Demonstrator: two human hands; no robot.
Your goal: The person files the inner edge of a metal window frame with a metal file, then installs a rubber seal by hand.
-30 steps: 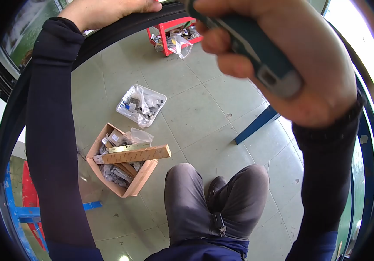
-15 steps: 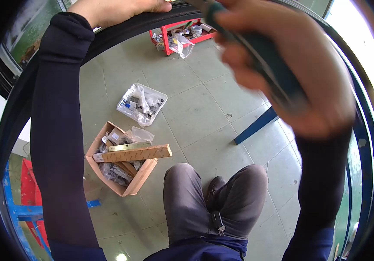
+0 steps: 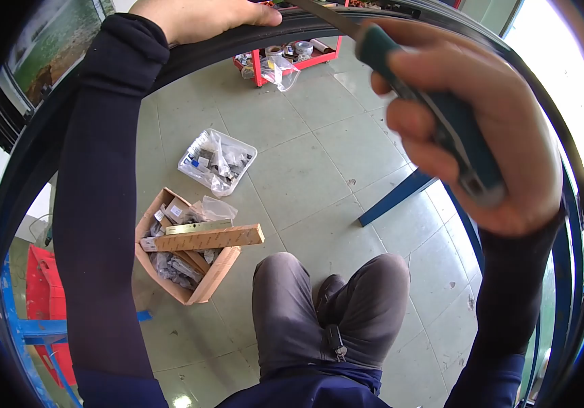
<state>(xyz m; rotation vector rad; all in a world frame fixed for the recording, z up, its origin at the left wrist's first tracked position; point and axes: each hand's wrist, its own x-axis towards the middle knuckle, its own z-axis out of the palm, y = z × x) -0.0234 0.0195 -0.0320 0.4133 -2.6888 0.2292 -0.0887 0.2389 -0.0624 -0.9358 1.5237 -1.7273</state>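
In my right hand is a dark green-handled tool with a narrow metal blade. My fingers are wrapped round the handle, and the blade points up and left over the dark curved frame. The blade's tip lies past the top edge of the view. My left hand rests on that frame at the top left, its thumb stretched out towards the blade and its other fingers partly cut off by the view's edge.
On the tiled floor are a cardboard box of bagged parts with a long wrapped piece across it, and a white tray of bags. Behind is a red cart. Blue stand legs are at right, a red bag at left.
My right hand has moved down and slightly right with the tool, and it shows less blur. My left hand has shifted slightly right in the view. The whole view has shifted slightly.
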